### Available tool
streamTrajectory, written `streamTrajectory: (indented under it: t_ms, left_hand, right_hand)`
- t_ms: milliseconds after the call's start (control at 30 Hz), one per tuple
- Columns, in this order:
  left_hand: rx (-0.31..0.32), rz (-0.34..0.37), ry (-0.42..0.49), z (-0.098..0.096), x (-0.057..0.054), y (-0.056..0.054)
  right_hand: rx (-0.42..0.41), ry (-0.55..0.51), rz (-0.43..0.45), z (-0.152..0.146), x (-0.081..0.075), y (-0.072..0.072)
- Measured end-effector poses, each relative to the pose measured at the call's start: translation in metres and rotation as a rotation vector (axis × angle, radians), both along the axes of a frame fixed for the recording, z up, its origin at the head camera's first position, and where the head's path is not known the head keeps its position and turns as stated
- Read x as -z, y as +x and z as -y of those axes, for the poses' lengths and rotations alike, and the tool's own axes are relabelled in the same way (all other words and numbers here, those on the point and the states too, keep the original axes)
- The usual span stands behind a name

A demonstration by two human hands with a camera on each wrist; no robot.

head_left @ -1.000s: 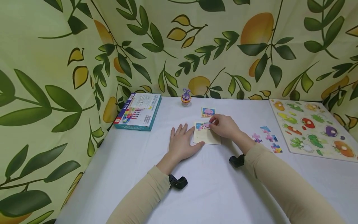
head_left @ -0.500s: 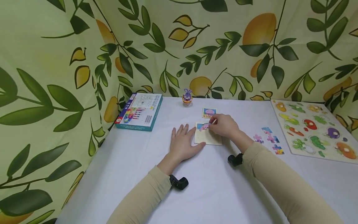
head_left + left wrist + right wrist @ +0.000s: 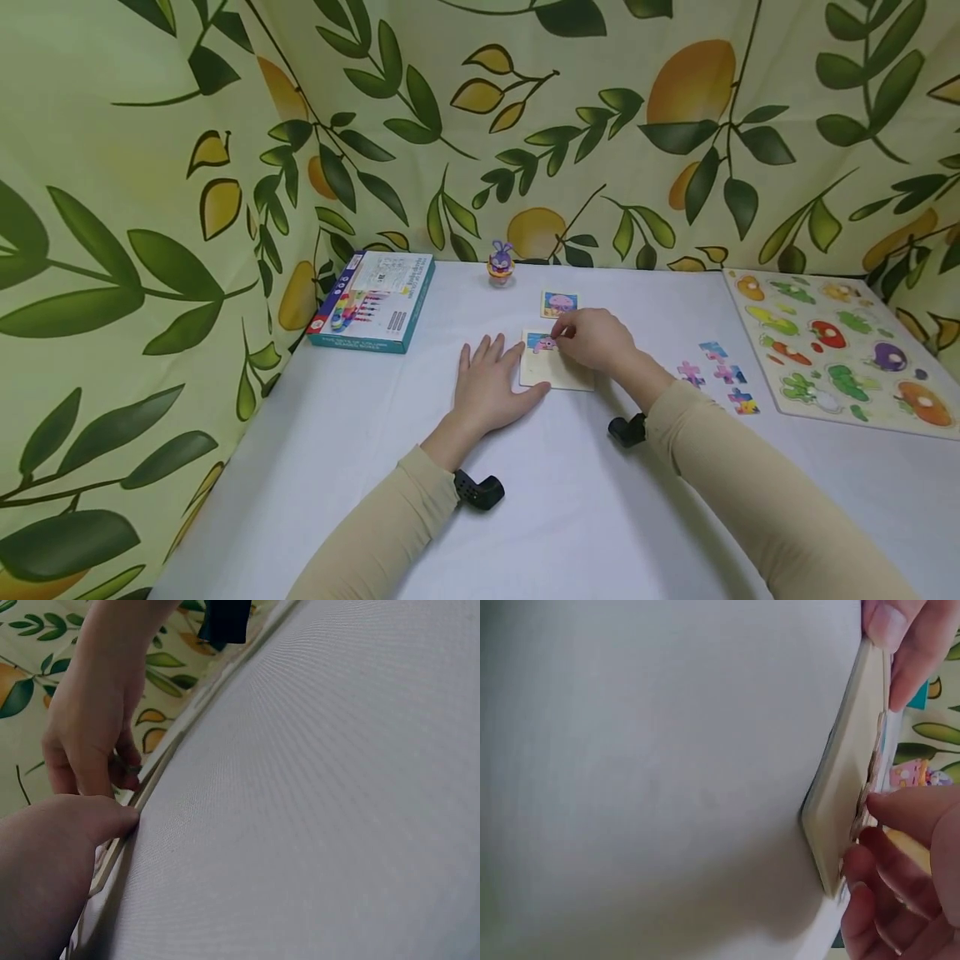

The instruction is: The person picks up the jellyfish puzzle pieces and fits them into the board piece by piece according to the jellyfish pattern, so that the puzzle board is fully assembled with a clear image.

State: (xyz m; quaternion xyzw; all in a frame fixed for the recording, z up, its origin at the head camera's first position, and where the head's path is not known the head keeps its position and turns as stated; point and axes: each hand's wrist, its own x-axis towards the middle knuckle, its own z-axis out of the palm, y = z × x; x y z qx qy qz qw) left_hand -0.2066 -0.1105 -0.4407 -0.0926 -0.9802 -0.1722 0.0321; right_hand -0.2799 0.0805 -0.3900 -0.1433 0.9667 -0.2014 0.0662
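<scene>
A small pale puzzle board lies on the white table between both hands. Joined jigsaw pieces fill part of its upper edge with a blue and pink picture. My left hand is spread flat at the board's left side, index fingertip and thumb at its edge. Over the upper right part, my right hand pinches a puzzle piece between thumb and fingers, mostly covered by them. The right wrist view shows the right thumb right at the row of pieces. Just behind the board sits a small picture card with a pink figure.
Several loose jigsaw pieces lie right of the right forearm. Beyond them rests a large vegetable peg board. A flat teal-edged box is at the back left, and a purple rabbit toy stands at the back.
The right hand's fingertips have shifted slightly left along the upper pieces on the board. The left hand stays in place, and the loose pieces have not moved.
</scene>
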Motion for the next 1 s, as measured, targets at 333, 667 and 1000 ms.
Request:
streamTrajectory:
  t_ms: [333,667,1000]
  left_hand:
    - [0.007,-0.006,0.005,0.005,0.005,-0.001]
    - [0.01,0.01,0.011,0.0,0.005,0.001]
    - [0.019,-0.009,0.015,0.001,0.001,-0.003]
  right_hand:
    - [-0.12,0.078,-0.041,0.002,0.001,0.004]
    - [-0.154,0.131,-0.091,-0.004,0.004,0.006]
    - [-0.355,0.368,-0.303,-0.007,0.0,0.015]
